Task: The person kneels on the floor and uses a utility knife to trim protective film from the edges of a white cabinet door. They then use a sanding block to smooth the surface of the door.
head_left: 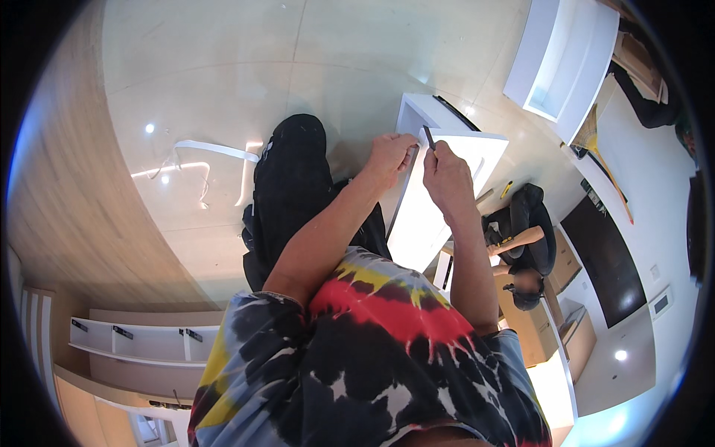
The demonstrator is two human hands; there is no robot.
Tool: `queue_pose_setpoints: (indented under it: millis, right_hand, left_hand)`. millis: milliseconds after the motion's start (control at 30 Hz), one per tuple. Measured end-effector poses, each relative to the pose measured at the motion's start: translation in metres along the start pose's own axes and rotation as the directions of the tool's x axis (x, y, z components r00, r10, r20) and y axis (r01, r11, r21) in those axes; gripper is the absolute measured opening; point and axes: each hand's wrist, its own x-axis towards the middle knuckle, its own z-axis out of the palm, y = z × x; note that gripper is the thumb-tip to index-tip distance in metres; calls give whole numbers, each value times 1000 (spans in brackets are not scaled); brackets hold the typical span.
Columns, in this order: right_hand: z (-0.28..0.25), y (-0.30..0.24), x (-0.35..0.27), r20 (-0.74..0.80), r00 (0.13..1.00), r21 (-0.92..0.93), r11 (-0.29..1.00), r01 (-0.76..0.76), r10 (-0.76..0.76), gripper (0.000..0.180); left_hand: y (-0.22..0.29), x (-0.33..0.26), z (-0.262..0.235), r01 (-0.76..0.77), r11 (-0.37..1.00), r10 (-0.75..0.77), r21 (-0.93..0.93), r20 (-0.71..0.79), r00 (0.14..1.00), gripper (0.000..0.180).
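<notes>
A white box-like cabinet piece (430,216) stands in front of me, beside my bent knee. My right hand (450,177) is closed around a slim dark tool (428,137), whose end points up and away from me at the piece's far corner; its exact kind is not clear. Close to that tool, at the corner, my left hand (390,158) has its fingers pinched together. Whatever lies between those fingers is too small to make out.
A white strip (216,148) lies on the glossy tiled floor (201,89) at left. To the right, another person (529,231) sits near cardboard (525,324), a yellow cutter (506,189) and a broom (607,175). A white cabinet (562,56) stands far right; white shelving (149,339) is lower left.
</notes>
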Motion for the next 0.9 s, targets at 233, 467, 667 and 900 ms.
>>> queue_pose_setpoints:
  millis: [233,467,667,900]
  right_hand:
    - [9,-1,-7,4,1000,-106,994,-21,22,16]
    - [20,-9,-11,24,993,-153,982,-113,118,9]
    - [22,-7,-8,30,995,-124,988,-95,100,8]
    - [30,0,-2,9,999,-74,996,-52,53,11]
  left_hand:
    - [2,-2,0,-6,1000,6,0,-6,1000,14]
    - [3,-2,2,-40,999,40,11,-15,999,9]
    - [4,-5,3,-42,998,44,36,-55,998,10]
    - [3,-4,5,-58,995,65,79,-97,993,10]
